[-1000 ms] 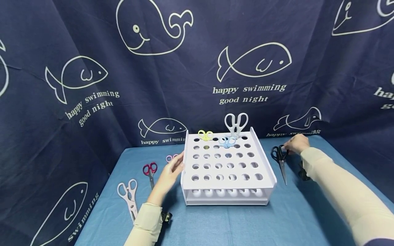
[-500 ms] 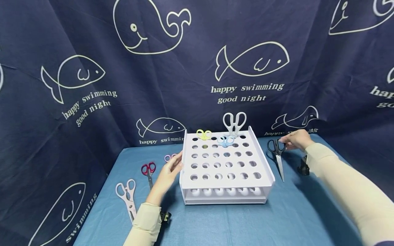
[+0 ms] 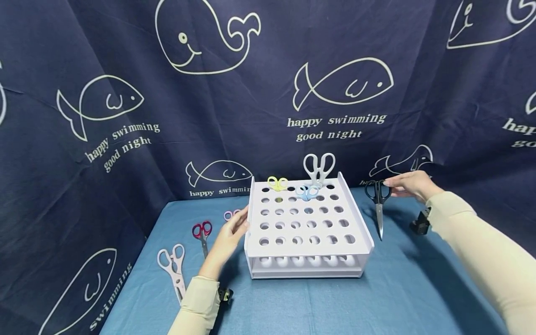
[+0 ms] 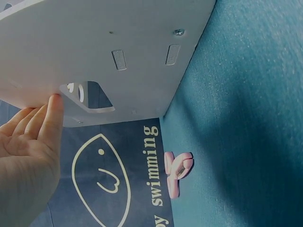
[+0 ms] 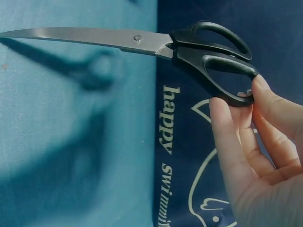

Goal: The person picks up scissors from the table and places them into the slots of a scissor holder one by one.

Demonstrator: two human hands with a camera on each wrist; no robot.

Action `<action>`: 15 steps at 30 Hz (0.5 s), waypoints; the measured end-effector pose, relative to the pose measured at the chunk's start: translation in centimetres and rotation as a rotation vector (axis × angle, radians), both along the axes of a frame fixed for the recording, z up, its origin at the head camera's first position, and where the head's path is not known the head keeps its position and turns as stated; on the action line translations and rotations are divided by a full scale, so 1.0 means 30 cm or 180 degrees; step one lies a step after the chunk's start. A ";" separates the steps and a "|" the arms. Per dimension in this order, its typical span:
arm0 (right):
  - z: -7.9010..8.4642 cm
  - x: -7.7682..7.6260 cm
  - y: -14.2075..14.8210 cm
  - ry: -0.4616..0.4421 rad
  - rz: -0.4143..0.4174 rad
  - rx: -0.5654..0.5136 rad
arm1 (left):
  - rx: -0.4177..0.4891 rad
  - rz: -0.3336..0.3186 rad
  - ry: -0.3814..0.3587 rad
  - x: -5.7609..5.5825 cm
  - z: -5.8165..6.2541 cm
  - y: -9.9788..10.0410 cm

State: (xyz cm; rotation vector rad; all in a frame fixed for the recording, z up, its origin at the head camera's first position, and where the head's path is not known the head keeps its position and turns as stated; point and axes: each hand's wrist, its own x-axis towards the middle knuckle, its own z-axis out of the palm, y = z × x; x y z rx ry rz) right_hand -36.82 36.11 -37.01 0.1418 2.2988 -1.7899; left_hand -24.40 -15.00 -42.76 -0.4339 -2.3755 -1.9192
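Note:
My right hand [image 3: 412, 184] pinches a pair of black-handled scissors [image 3: 379, 216] by the rim of one finger loop. In the right wrist view the scissors [image 5: 187, 59] have closed blades and hang above the blue cloth, their shadow apart from them. My left hand [image 3: 226, 239] rests its fairly straight fingers against the left side wall of a white holed rack [image 3: 301, 250]. The left wrist view shows its fingertips by a cutout in that wall [image 4: 142, 90]. Yellow scissors [image 3: 278, 186], light blue scissors [image 3: 307, 193] and large white scissors [image 3: 319, 179] stand in the rack's back rows.
Left of the rack lie pale pink scissors [image 3: 177, 278], red-handled scissors [image 3: 204, 241] and small pink-purple scissors [image 4: 173, 176], partly hidden behind my left hand in the head view. A dark blue printed curtain [image 3: 234, 121] hangs behind the blue-covered table [image 3: 310, 307].
My right hand has lifted the black scissors off the cloth, and they now hang more upright with tips down. The left hand has stayed at the rack.

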 end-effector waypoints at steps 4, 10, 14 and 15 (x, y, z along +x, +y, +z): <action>0.033 0.005 0.003 -0.0011 0.0022 -0.0175 | -0.0017 -0.0004 0.0032 0.002 0.001 0.000; 0.096 0.010 0.009 -0.0041 0.0166 -0.0506 | -0.0185 0.0013 0.0275 0.001 -0.007 -0.003; 0.138 0.012 0.009 0.0009 0.0212 -0.0560 | -0.0164 0.0030 0.0178 0.002 -0.004 -0.001; 0.148 0.014 0.008 0.0023 0.0205 -0.0546 | -0.0116 0.0034 0.0109 0.003 -0.001 0.000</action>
